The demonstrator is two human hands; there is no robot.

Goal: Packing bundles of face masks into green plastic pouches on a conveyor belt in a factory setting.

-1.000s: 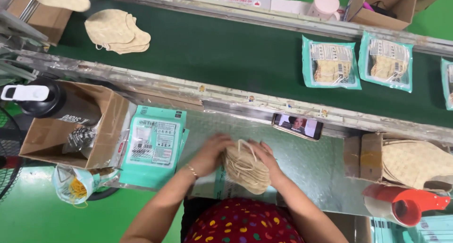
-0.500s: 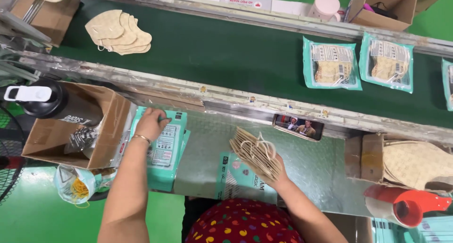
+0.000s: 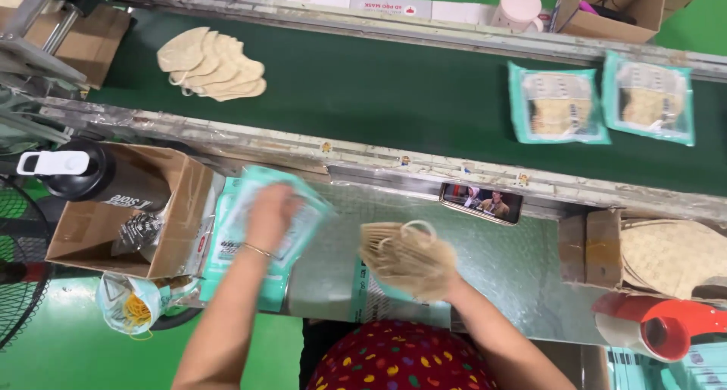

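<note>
On the metal worktable [image 3: 522, 284], a stack of beige face masks [image 3: 405, 257] is clasped in the right hand [image 3: 432, 273], fingers closed around its near end. The masks look light, soft and easily fanned, best gripped across the whole stack. A thin, slippery-looking teal pouch [image 3: 299, 201] is lifted by the closed left hand [image 3: 271, 212] from a pile. The cardboard box [image 3: 121, 216] holds a black bottle [image 3: 79, 170].
</note>
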